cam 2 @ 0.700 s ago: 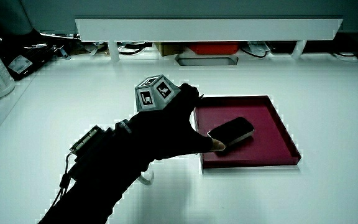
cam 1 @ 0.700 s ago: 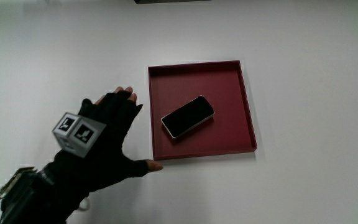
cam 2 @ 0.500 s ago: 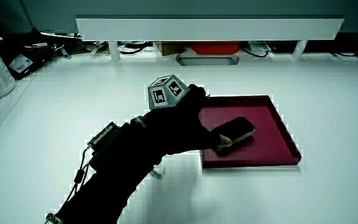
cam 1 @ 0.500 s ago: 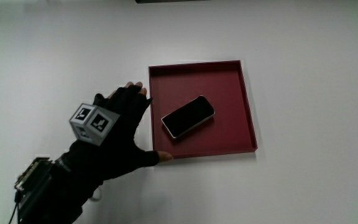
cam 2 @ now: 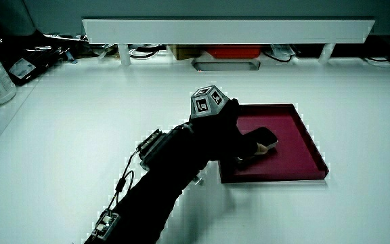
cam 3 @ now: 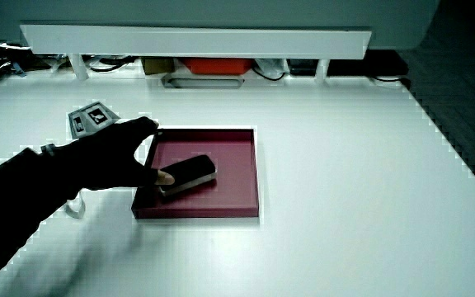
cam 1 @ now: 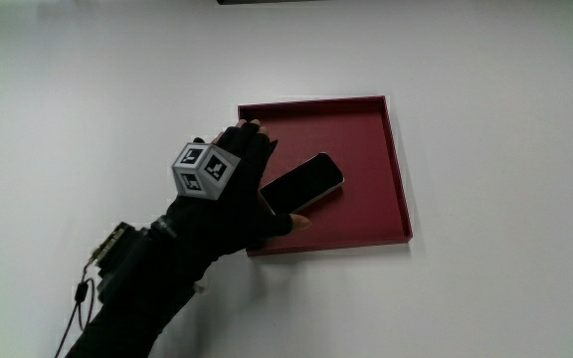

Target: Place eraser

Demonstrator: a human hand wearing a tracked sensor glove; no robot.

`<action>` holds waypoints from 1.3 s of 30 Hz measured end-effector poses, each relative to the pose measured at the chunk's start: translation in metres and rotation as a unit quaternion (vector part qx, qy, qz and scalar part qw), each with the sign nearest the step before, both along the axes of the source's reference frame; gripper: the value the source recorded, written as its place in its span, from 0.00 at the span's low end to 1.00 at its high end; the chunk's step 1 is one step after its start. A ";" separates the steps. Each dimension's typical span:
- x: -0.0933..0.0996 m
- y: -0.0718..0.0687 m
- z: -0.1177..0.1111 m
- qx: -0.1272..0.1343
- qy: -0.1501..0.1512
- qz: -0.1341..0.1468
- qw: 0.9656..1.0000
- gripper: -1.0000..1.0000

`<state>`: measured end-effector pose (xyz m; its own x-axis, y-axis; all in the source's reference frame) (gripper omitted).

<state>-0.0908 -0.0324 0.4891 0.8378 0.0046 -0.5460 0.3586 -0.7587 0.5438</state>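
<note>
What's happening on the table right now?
A gloved hand reaches over the edge of a dark red tray on the white table. Its thumb and fingers are at the end of a flat black object lying in the tray, which looks more like a phone than an eraser. It isn't lifted.

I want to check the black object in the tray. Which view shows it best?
The main view: the black object lies flat in the red tray, only one end hidden under the hand. In both side views it looks foreshortened, partly covered.
</note>
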 end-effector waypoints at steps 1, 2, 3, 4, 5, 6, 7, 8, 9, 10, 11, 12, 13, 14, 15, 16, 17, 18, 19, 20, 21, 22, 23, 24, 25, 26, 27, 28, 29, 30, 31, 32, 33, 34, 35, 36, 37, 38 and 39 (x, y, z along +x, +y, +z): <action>0.003 -0.001 0.004 -0.002 0.003 0.001 1.000 0.50; 0.006 -0.001 0.007 -0.003 -0.002 0.002 1.000 0.50; 0.009 -0.002 0.009 -0.004 -0.008 0.002 1.000 0.50; 0.011 -0.002 0.011 -0.005 -0.011 0.004 1.000 0.50; 0.013 -0.002 0.013 -0.006 -0.016 0.005 1.000 0.50; 0.015 -0.002 0.017 -0.006 -0.019 0.008 1.000 0.50; 0.017 -0.002 0.021 -0.010 -0.021 0.007 1.000 0.50; 0.019 -0.002 0.021 -0.006 -0.028 0.008 1.000 0.50; 0.020 -0.003 0.027 -0.008 -0.030 0.006 1.000 0.50; 0.021 -0.003 0.029 -0.009 -0.032 0.005 0.999 0.50; 0.023 -0.003 0.032 -0.010 -0.035 0.006 0.999 0.50; 0.025 -0.003 0.034 -0.011 -0.038 0.007 0.999 0.50; 0.027 -0.003 0.034 -0.012 -0.046 0.010 0.999 0.50; 0.028 -0.002 0.038 -0.014 -0.046 0.011 0.999 0.50; 0.029 -0.002 0.039 -0.015 -0.049 0.010 0.999 0.50; 0.029 -0.001 0.042 -0.010 -0.053 0.012 0.998 0.50; 0.030 0.000 0.043 -0.012 -0.051 0.012 0.999 0.50; 0.030 0.000 0.046 -0.015 -0.054 0.009 0.998 0.50; 0.030 0.001 0.048 -0.010 -0.053 0.013 0.998 0.50; 0.030 0.001 0.049 -0.011 -0.053 0.011 0.998 0.50; 0.031 0.001 0.048 -0.009 -0.054 0.012 0.998 0.50; 0.031 0.001 0.046 -0.008 -0.055 0.011 0.998 0.50; 0.031 0.001 0.048 -0.007 -0.055 0.012 0.998 0.50; 0.031 0.001 0.047 -0.006 -0.054 0.011 0.998 0.48; 0.031 0.001 0.048 -0.005 -0.053 0.012 0.998 0.46; 0.031 0.001 0.048 -0.003 -0.052 0.012 0.999 0.44; 0.031 0.001 0.047 -0.004 -0.053 0.012 0.999 0.42; 0.031 0.001 0.048 -0.005 -0.049 0.010 0.999 0.40; 0.030 0.001 0.048 -0.002 -0.044 0.007 0.999 0.38; 0.030 0.001 0.045 0.004 -0.041 0.005 0.999 0.35; 0.030 0.001 0.045 0.010 -0.035 0.008 0.999 0.33; 0.029 0.001 0.043 0.018 -0.032 0.004 0.999 0.31; 0.029 0.001 0.041 0.020 -0.029 0.000 0.999 0.29; 0.029 0.001 0.041 0.030 -0.029 -0.002 0.999 0.27; 0.028 0.001 0.041 0.032 -0.024 -0.006 0.999 0.25; 0.028 0.001 0.040 0.034 -0.024 -0.009 0.999 0.23; 0.028 0.002 0.041 0.037 -0.022 -0.011 0.999 0.21; 0.027 0.002 0.041 0.043 -0.020 -0.011 0.999 0.19; 0.027 0.003 0.040 0.047 -0.019 -0.014 0.999 0.17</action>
